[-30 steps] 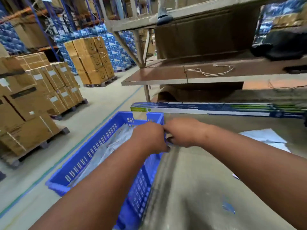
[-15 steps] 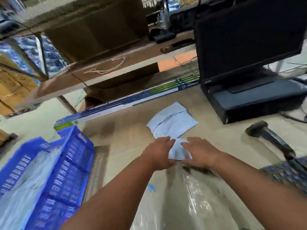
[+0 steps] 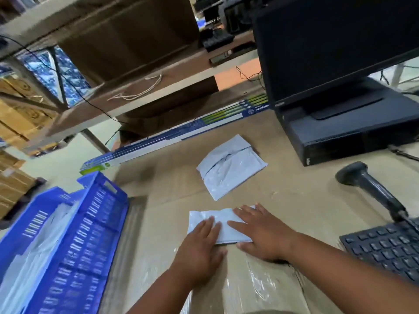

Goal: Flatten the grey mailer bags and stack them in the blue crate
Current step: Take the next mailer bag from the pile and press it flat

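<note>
moved from crate (image 3: 68, 245) at 9 o'clock | left hand (image 3: 201, 248), right hand (image 3: 260, 232) — fingers flat, pressing mailer (image 3: 210, 220) | flattening begun — stacking next

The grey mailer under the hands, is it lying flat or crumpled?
Flat. The grey mailer lies spread on the table, left hand and right hand pressing it with straight fingers.

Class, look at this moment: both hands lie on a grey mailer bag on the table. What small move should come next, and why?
Probably sweep both palms outward to press it flat. The left hand and right hand rest with straight fingers on the near mailer bag, not yet gripping it; the blue crate waits at the left, and a second mailer bag lies beyond.
</note>
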A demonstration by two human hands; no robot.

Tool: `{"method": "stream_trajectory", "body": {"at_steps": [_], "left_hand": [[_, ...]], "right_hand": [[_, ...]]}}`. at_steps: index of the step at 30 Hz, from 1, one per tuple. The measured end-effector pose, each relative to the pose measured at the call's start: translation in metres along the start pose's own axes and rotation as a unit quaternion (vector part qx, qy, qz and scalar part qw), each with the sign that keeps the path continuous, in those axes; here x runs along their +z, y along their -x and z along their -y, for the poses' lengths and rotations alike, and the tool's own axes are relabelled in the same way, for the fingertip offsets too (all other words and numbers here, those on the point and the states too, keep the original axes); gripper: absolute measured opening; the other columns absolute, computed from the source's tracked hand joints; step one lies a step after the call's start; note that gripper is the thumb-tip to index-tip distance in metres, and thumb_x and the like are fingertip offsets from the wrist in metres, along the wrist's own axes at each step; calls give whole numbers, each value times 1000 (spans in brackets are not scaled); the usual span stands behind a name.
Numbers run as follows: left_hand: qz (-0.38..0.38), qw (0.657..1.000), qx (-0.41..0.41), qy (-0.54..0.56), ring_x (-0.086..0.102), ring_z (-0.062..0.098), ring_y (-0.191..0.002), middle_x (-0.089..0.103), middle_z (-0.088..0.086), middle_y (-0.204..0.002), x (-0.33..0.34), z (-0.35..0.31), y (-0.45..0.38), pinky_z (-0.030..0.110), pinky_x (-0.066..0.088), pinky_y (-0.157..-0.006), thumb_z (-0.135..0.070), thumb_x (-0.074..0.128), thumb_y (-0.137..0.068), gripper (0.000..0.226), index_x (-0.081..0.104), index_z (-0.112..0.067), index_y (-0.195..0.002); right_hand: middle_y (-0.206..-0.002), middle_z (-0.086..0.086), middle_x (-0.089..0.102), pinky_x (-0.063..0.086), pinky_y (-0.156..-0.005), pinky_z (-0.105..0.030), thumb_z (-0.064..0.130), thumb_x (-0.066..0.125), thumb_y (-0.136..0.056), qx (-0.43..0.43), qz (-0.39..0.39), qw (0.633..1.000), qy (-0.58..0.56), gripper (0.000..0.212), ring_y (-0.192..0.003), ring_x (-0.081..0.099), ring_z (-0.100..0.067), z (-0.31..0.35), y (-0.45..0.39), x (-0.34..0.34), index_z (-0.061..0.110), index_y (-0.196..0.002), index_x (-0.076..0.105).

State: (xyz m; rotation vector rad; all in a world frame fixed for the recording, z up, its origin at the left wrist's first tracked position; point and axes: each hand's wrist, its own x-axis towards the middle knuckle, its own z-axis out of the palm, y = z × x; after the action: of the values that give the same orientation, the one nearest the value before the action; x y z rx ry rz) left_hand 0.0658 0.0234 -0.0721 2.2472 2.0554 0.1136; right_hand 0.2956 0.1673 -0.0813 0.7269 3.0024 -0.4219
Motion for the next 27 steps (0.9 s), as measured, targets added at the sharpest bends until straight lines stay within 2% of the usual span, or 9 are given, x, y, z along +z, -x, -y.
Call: {"method": "stream_trajectory", "body": {"at_steps": [3,10,13,16,19,21,23,25,27], "left_hand": [[-32,998,-56,1,16,18,-163,17,2,-176,17,1,53,31,15,-130,-59,42,-108,73,26,-21,-168],[-33,986,-160,-24,7,19,-164,5,-1,-178,24,-19,119,47,30,-127,-55,35,-110,69,16,-26,-170],[-34,983,-176,-28,10,22,-164,7,1,-178,31,-24,123,50,33,-125,-52,34,-112,67,18,-23,-170],[-20,981,-189,-34,10,22,-164,10,3,-178,30,-27,124,51,30,-126,-55,30,-111,67,20,-24,-169],[-35,978,-200,-44,27,30,-160,31,12,-171,18,-31,121,54,30,-126,-57,34,-109,65,39,-21,-163],[-71,980,-185,-31,29,32,-158,38,15,-167,9,-32,114,53,28,-127,-50,41,-109,59,48,-16,-157],[-94,982,-164,-11,25,32,-160,33,16,-169,1,-31,101,50,24,-129,-40,44,-109,57,47,-11,-158],[-90,984,-156,10,24,34,-160,30,18,-171,-3,-29,83,51,24,-129,-29,43,-106,58,43,-5,-159],[-73,984,-158,26,24,36,-160,30,20,-170,-3,-28,62,53,26,-128,-21,40,-99,63,41,-1,-158]], "right_hand": [[-177,-5,8,-3,-129,-52,70,27,-101,-56,-3,998,8,72,-163,7,-29,19,0,18,40,-166,23],[-177,1,-4,-5,-128,-58,70,22,-103,-126,9,992,30,70,-164,-5,-22,55,-4,30,43,-167,13],[-177,6,-8,-5,-128,-55,70,19,-103,-120,15,992,37,70,-163,-10,-18,52,-3,29,44,-167,9],[-177,6,1,0,-128,-55,72,19,-104,-113,-1,993,27,70,-164,-3,-18,51,-1,29,42,-167,15],[-177,7,1,-2,-129,-52,74,14,-104,-99,-9,995,13,73,-163,-5,-15,48,2,30,40,-168,12],[-177,8,-4,-5,-130,-49,76,3,-102,-76,-12,997,6,78,-162,-11,-12,45,4,28,37,-169,6],[-176,8,-12,-7,-130,-46,72,-4,-101,-47,-7,999,0,78,-162,-14,-11,44,6,28,33,-169,-2],[-177,5,-10,-5,-131,-49,64,0,-104,-5,-27,999,-21,75,-163,-9,-13,49,3,25,29,-170,-1],[-178,0,3,0,-131,-55,56,9,-107,38,-71,996,-28,71,-164,2,-18,60,-4,21,23,-170,10]]}}
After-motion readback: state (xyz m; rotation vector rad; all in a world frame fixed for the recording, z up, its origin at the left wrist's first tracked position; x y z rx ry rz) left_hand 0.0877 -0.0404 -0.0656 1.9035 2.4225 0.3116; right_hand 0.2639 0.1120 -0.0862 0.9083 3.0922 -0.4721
